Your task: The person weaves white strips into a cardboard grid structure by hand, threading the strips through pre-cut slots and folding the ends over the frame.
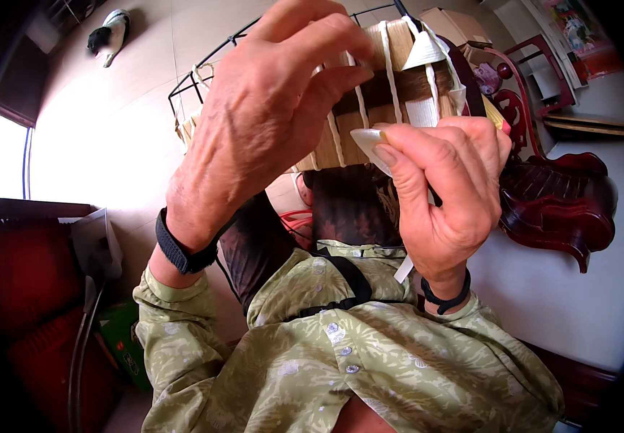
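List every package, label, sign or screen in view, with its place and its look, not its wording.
Green box: lower left on the floor, rectangular, green with dark print.
Cardboard box: top centre-right, behind the hands, tan, flaps shut.
Poster: top right on the wall, upright rectangle, red with a colourful picture.
No screens.

- A dark red carved wooden chair (554, 206) is standing at the right, against the pale tiled floor (110, 130).
- A black-and-white animal (108, 35) is lying at the upper left.
- A green box (126, 339) is sitting at the lower left.
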